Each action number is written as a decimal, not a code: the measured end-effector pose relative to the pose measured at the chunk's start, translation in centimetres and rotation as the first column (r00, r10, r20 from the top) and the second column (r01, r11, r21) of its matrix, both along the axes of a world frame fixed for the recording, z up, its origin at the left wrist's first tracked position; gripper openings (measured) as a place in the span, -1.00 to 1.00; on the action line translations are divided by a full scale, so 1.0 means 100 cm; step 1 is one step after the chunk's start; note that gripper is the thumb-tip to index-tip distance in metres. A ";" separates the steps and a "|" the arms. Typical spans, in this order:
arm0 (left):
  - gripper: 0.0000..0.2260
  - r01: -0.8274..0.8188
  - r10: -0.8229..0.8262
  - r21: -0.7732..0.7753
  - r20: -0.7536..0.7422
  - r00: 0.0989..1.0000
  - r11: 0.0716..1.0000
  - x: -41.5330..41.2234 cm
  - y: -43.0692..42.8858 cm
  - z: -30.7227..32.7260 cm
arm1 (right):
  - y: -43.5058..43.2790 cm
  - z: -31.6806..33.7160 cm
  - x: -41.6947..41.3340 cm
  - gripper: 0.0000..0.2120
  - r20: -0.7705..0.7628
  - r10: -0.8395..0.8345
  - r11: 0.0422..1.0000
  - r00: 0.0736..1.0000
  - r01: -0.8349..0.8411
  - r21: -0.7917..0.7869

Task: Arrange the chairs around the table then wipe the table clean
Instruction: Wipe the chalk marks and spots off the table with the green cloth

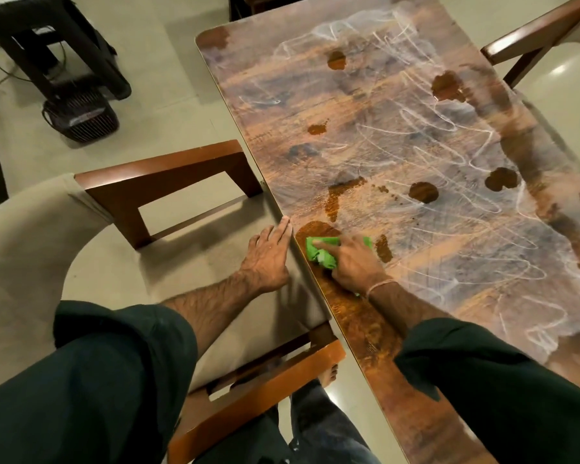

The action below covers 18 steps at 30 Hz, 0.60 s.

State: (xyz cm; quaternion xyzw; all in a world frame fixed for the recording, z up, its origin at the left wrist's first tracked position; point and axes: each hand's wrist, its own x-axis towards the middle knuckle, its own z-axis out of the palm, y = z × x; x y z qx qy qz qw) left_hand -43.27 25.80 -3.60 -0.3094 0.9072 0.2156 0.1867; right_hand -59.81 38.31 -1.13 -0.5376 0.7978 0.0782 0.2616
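A green cloth [320, 254] is held bunched on the stained desk [416, 145] by the right grip [352, 262]; the left grip [268, 256] is laid flat, open, against the desk edge

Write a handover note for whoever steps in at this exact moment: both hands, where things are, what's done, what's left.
Left hand: flat, holding nothing, fingertips at the table edge, above the near chair seat.
Right hand: holds the green cloth, pressed onto the tabletop at its near edge.
Done: the near chair sits against the table; a second chair stands at the far side.
Left: brown spills and white streaks cover most of the top. Only the patch under the cloth is being wiped.
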 end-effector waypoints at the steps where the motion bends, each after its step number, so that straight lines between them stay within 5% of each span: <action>1: -0.09 -0.003 0.003 0.000 0.005 1.000 1.000 0.000 -0.001 0.000 | -0.002 0.000 -0.003 -0.34 -0.011 -0.087 0.996 0.996 0.087 0.004; 5: -0.07 -0.012 0.012 0.005 0.005 1.000 1.000 -0.001 -0.003 -0.002 | -0.034 -0.003 0.021 -0.25 -0.043 -0.271 0.960 0.962 0.273 0.065; 11: -0.06 -0.010 0.010 -0.004 -0.001 1.000 1.000 -0.003 -0.004 -0.002 | -0.016 -0.001 0.005 -0.34 0.022 0.129 0.992 0.991 -0.129 0.014; 15: -0.06 -0.033 0.033 0.013 0.013 0.999 0.999 -0.006 -0.006 0.001 | -0.031 -0.012 -0.009 -0.28 -0.054 -0.129 0.991 0.990 0.131 0.040; 18: -0.07 -0.056 0.056 0.012 0.014 0.998 0.998 -0.008 -0.007 0.001 | -0.049 -0.010 0.018 -0.25 -0.030 -0.129 0.989 0.991 0.131 0.063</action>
